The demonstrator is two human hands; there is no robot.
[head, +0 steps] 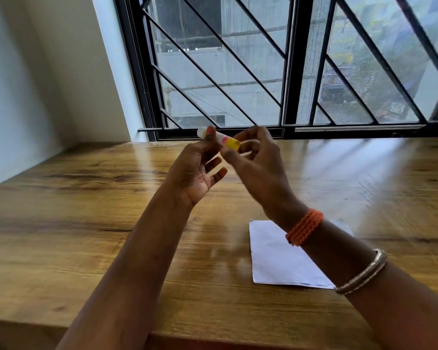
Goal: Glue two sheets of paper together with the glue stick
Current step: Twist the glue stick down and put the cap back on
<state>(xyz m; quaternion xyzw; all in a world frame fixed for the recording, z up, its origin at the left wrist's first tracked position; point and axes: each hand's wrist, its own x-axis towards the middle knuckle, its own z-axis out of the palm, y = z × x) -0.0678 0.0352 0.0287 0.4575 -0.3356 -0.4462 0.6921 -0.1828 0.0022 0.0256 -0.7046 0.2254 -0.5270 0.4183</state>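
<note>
Glue stick held in the air above the counter, roughly level, white end to the left, yellow end to the right, in front of the window. Left hand, palm turned up: thumb and upper fingers pinch the white part of the tube near its left end; the lower fingers stick out, apart and holding nothing. Right hand, back toward the camera: fingers curled about the yellow end, thumb just under it; whether the grip is tight cannot be told through the motion blur. Paper, white, lies flat on the counter near its front edge, under the right forearm; a second edge shows along its lower right side. Orange cord band on the right wrist, metal bangle further up the forearm.
</note>
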